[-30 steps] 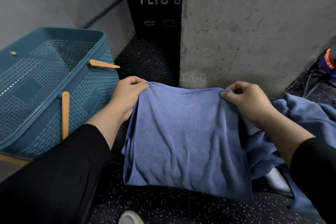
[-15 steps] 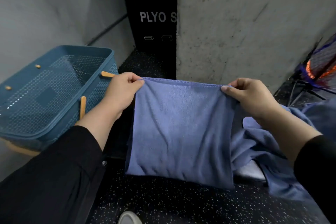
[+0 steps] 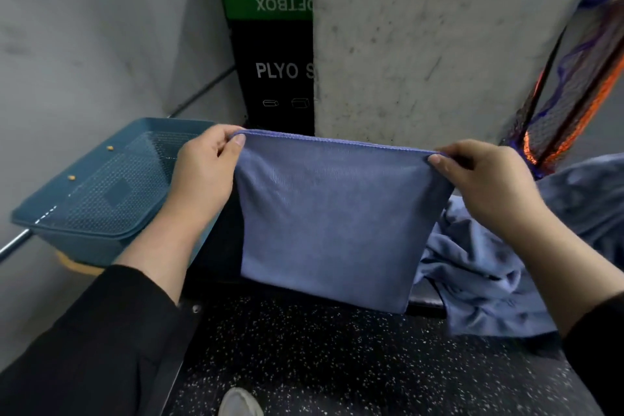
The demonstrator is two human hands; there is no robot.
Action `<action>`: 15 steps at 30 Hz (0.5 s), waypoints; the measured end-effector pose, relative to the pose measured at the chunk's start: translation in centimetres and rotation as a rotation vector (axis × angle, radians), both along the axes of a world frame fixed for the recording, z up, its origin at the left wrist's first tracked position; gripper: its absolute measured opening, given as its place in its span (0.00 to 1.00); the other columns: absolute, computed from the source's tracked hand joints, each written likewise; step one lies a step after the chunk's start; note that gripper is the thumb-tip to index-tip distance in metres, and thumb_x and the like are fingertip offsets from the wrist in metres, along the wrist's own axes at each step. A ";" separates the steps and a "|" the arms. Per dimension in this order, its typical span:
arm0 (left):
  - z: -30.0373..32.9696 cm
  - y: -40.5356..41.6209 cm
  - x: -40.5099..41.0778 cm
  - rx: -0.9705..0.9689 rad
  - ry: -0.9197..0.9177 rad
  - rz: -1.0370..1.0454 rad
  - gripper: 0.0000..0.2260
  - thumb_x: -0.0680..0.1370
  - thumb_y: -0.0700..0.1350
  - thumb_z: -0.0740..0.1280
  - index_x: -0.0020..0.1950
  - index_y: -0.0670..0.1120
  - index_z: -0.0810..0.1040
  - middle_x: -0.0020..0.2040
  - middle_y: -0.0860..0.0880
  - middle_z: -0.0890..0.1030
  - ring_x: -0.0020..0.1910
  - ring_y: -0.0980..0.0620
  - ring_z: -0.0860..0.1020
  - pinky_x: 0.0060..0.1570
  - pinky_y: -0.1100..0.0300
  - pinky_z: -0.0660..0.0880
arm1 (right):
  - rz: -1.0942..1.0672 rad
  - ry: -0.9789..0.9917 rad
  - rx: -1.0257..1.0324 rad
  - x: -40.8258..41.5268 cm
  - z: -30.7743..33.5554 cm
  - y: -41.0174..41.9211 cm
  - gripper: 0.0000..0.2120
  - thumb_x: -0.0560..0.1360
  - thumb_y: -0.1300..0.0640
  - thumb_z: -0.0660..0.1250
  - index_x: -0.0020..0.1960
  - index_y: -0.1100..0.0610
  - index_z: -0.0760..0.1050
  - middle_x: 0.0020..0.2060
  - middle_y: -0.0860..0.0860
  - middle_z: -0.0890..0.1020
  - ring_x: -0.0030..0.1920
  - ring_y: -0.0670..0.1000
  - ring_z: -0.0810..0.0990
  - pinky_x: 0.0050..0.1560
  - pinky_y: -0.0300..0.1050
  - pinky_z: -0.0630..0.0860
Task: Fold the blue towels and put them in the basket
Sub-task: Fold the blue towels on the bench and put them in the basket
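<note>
you hold a blue microfibre towel (image 3: 334, 223), already doubled over, up in the air in front of you, its top edge stretched level between your hands and its lower edge hanging free above the black speckled floor (image 3: 337, 365). your left hand (image 3: 202, 176) pinches the top left corner between thumb and curled fingers; your right hand (image 3: 486, 179) pinches the top right corner the same way.

as to progress, you look to be partway through this one towel: it seems to have at least one fold in it, and it probably wants another before it goes away. the teal perforated plastic basket (image 3: 101, 230) stands just to your left, partly behind your left forearm, and what shows of its inside holds no towel. a crumpled heap of blue cloth (image 3: 479, 273) lies unfolded to the right of the held towel, so most of the task appears to be left.

compared with a second ago, the towel has come up: then it lay draped low with slack in it, and now it hangs flat and taut, raised higher against the grey concrete pillar (image 3: 439, 44). your grip on the two corners has not changed.
</note>
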State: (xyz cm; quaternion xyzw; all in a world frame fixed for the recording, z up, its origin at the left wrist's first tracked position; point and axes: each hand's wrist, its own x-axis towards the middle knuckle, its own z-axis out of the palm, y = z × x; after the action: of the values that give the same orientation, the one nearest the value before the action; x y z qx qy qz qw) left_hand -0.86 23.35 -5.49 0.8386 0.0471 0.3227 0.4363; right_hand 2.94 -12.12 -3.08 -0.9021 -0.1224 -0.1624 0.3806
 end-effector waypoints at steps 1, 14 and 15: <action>0.6 -0.1 -0.3 -0.010 -0.017 0.007 0.06 0.81 0.52 0.63 0.50 0.63 0.79 0.38 0.56 0.80 0.39 0.56 0.76 0.51 0.44 0.78 | -0.017 -0.035 -0.034 -0.4 0.7 -0.1 0.08 0.79 0.51 0.69 0.50 0.56 0.81 0.34 0.48 0.80 0.36 0.53 0.77 0.33 0.40 0.64; 6.1 -1.8 -3.0 -0.314 -0.110 -0.058 0.11 0.82 0.51 0.63 0.41 0.53 0.79 0.36 0.48 0.74 0.37 0.49 0.69 0.37 0.52 0.68 | -0.031 -0.148 0.393 -2.7 5.5 -0.4 0.07 0.79 0.49 0.68 0.47 0.52 0.77 0.31 0.43 0.74 0.26 0.38 0.68 0.27 0.33 0.65; 6.3 -1.7 -3.1 -0.302 -0.101 -0.063 0.11 0.82 0.51 0.63 0.42 0.53 0.79 0.37 0.48 0.75 0.38 0.50 0.69 0.39 0.53 0.68 | -0.019 -0.126 0.403 -2.7 5.4 -0.4 0.06 0.79 0.49 0.68 0.46 0.51 0.77 0.30 0.43 0.74 0.26 0.39 0.67 0.27 0.34 0.65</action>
State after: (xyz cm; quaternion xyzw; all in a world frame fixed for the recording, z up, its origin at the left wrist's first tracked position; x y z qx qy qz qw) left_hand -3.94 21.65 0.81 0.7472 0.0467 0.3399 0.5692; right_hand 0.25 -12.53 2.31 -0.7969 -0.1025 -0.2432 0.5433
